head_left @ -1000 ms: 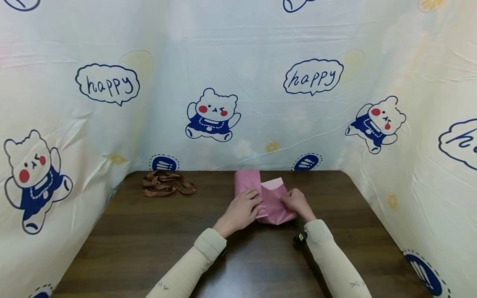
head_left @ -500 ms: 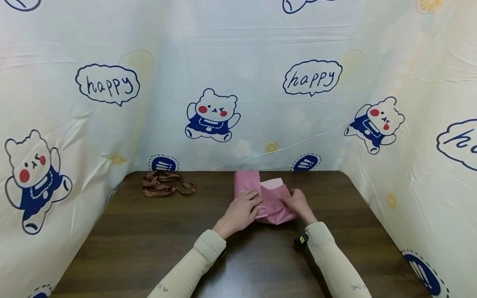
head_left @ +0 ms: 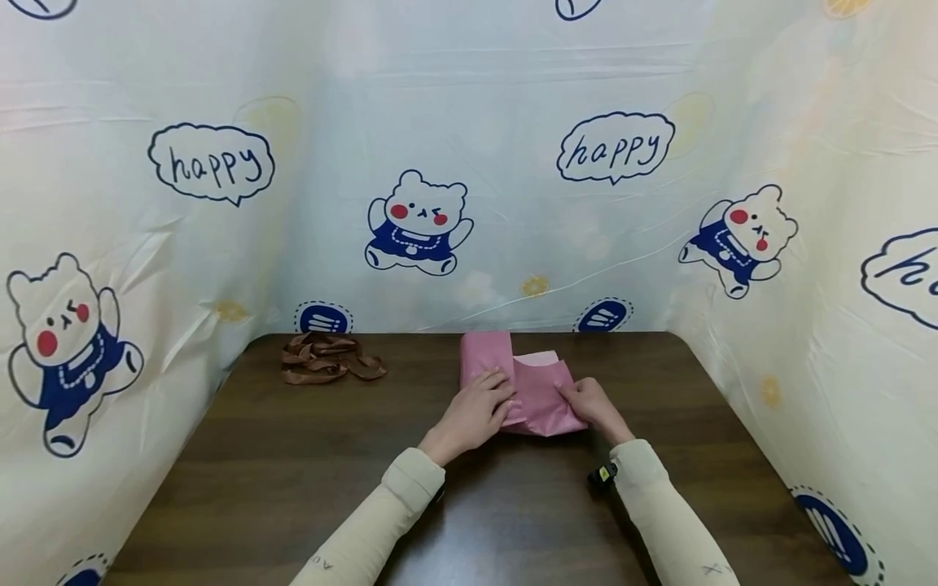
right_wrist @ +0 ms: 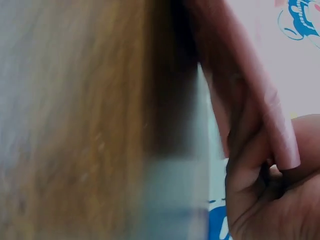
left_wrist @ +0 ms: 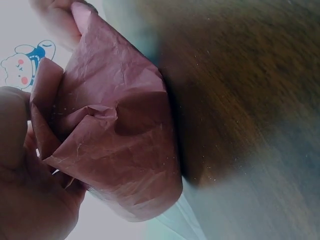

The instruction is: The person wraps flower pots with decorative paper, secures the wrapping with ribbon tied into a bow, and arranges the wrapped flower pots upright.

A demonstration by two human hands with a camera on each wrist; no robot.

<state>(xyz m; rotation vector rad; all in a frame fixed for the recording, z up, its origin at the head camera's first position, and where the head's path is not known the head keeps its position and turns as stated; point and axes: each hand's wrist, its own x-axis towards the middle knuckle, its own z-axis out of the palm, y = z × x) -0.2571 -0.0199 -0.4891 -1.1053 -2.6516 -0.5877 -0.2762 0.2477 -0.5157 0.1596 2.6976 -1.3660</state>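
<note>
A sheet of pink wrapping paper (head_left: 544,396) is folded round something hidden, near the back of the wooden table. Its left part (head_left: 485,352) forms a tall smooth fold, and a white inner face shows at the upper right edge. My left hand (head_left: 472,411) lies on the fold; in the left wrist view thumb and bent fingers hold the paper's creased upper edge (left_wrist: 46,90). At the right, my right hand (head_left: 592,404) pinches the loose side between thumb and fingers. The right wrist view shows that paper edge (right_wrist: 272,115) held in the curled hand.
Brown ribbon (head_left: 330,358) lies in loose loops at the table's back left. A printed cloth curtain (head_left: 513,236) surrounds the table (head_left: 293,488) at the back and both sides. A small black device (head_left: 602,476) sits at the right wrist.
My right hand has shifted slightly right and down, drawing the paper's loose side with it. That side looks flatter and shows less white. The left hand stays in place.
</note>
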